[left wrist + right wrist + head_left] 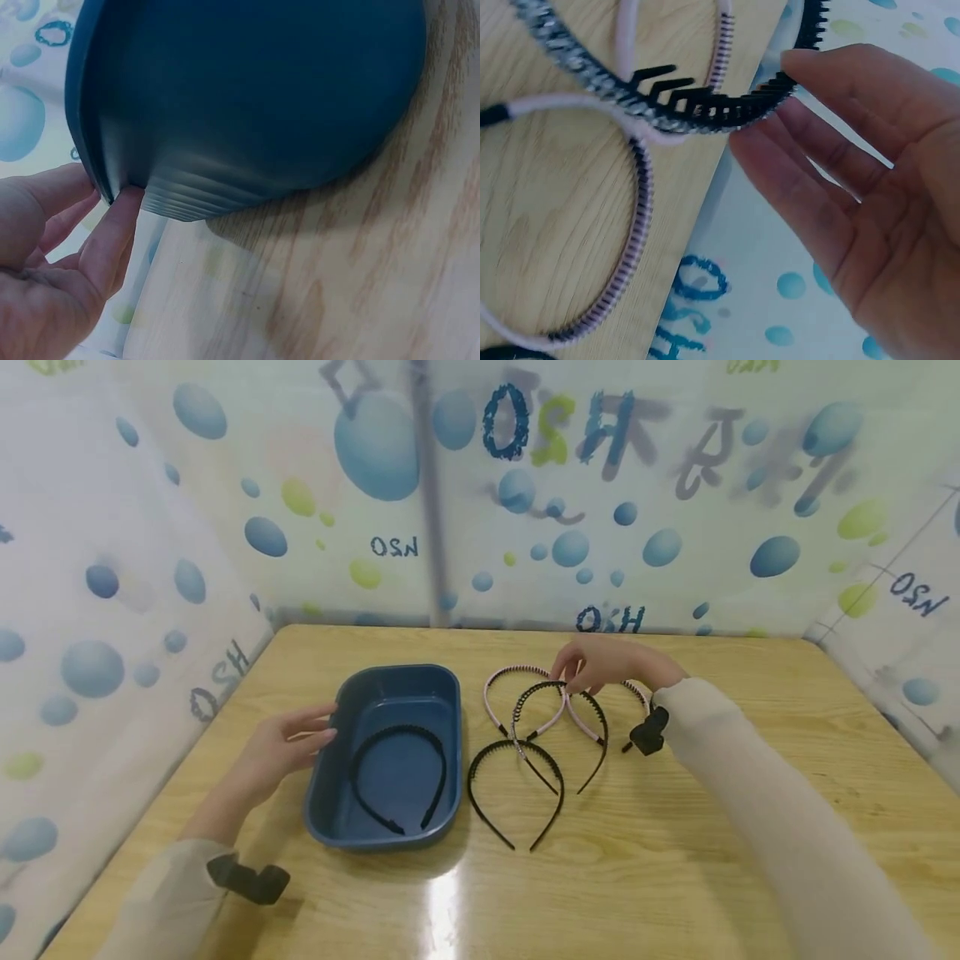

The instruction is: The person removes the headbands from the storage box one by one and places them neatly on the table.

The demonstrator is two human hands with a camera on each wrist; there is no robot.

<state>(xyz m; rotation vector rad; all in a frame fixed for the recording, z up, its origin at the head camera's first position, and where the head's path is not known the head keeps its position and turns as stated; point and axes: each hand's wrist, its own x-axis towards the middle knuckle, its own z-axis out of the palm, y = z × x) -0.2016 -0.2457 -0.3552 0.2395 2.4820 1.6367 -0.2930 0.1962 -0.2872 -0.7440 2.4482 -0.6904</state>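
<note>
My left hand (281, 752) is at the left side of a blue plastic basin (321, 802), its fingertips gripping the rim; the left wrist view has digits on both faces of the lip. Inside the basin lies a black headband (356, 777). Thumb and fingers of my right hand (600, 662) pinch the top of a black toothed headband with silvery glitter (562, 49), its ends hanging toward me. Beneath and behind it, pink headbands (489, 697) lie on the table, partly covered by the hand. Another black headband (558, 806) lies closer to me, just right of the basin.
Everything stands on a light wooden table (712, 877). A bubble-patterned curtain (495, 510) rises behind the table's far edge and along both sides. Each wrist wears a black band with a small device (258, 885).
</note>
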